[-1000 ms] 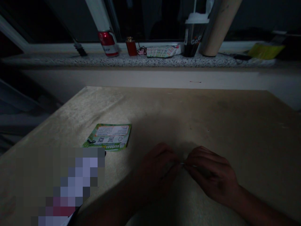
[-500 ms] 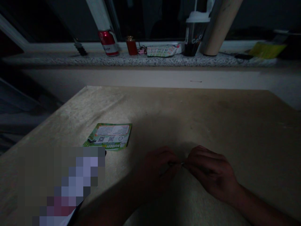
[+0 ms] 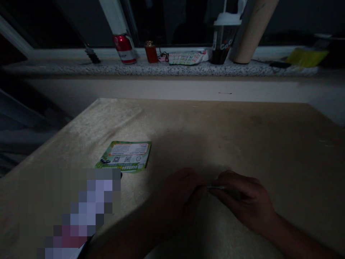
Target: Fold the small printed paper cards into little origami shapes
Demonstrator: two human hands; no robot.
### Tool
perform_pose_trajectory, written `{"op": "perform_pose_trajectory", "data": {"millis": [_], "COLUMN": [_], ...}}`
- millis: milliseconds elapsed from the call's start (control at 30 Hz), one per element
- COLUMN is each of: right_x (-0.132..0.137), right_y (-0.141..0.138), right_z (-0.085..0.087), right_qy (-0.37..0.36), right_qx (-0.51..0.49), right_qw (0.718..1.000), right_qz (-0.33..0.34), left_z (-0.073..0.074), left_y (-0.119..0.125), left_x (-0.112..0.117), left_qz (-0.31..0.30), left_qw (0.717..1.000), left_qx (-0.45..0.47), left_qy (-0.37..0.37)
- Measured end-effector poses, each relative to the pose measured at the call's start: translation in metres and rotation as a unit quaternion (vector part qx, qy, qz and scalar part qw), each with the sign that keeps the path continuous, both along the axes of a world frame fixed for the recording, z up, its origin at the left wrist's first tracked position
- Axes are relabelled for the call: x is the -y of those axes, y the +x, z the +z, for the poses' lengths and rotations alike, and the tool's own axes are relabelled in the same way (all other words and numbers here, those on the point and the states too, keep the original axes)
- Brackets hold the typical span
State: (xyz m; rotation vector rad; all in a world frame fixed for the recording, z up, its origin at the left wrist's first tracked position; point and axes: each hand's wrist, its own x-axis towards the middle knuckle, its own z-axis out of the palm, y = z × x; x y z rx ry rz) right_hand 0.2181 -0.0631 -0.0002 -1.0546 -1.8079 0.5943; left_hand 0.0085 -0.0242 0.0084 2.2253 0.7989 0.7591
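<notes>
Just above the table [image 3: 269, 144], my two hands meet fingertip to fingertip. A thin, light, rod-like piece [image 3: 215, 187] spans the small space between them; the dim light hides what kind of thing it is. My left hand [image 3: 185, 194] is closed in a pinch at the left end of this piece. From the other side, my right hand [image 3: 242, 198] pinches it between thumb and fingers. To the left of my left hand lies a green printed card or packet [image 3: 129, 154] with white text panels and small square codes.
A blurred-out pale item [image 3: 91, 212] lies at the front left. On the granite windowsill [image 3: 151, 69] stand a red can [image 3: 124, 49], a small red bottle [image 3: 151, 52], a crumpled wrapper [image 3: 187, 57], a lidded cup [image 3: 223, 41], a cardboard tube [image 3: 253, 32] and a yellow item [image 3: 307, 57].
More of the thin piece now shows between my fingertips, toward the right hand. My left fingers have closed in tighter, and the right hand has shifted slightly. The green card has not moved.
</notes>
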Motion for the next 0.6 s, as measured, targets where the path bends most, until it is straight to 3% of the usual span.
{"op": "perform_pose_trajectory", "data": {"millis": [133, 300, 500, 600], "right_x": [0.0012, 0.0019, 0.0024, 0.0037], "right_y": [0.0018, 0.0017, 0.0003, 0.0009], "right_z": [0.0008, 0.0004, -0.0029, -0.0017], "right_qy": [-0.021, -0.037, -0.075, -0.086], "right_qx": [-0.011, -0.02, -0.047, -0.05], "right_qw": [1.0, 0.999, 0.996, 0.995], "right_qz": [0.012, 0.027, -0.029, -0.025], "left_z": [0.0005, -0.0002, -0.0009, -0.0004], "left_y": [0.0015, 0.0027, 0.0016, 0.0015], "left_x": [-0.0014, 0.0, 0.0001, -0.0015], "left_qz": [0.024, 0.005, 0.02, 0.027], "left_qw": [0.998, 0.997, 0.995, 0.993], "left_qx": [0.005, 0.011, 0.04, 0.05], "left_qy": [-0.055, -0.076, -0.088, -0.106]}}
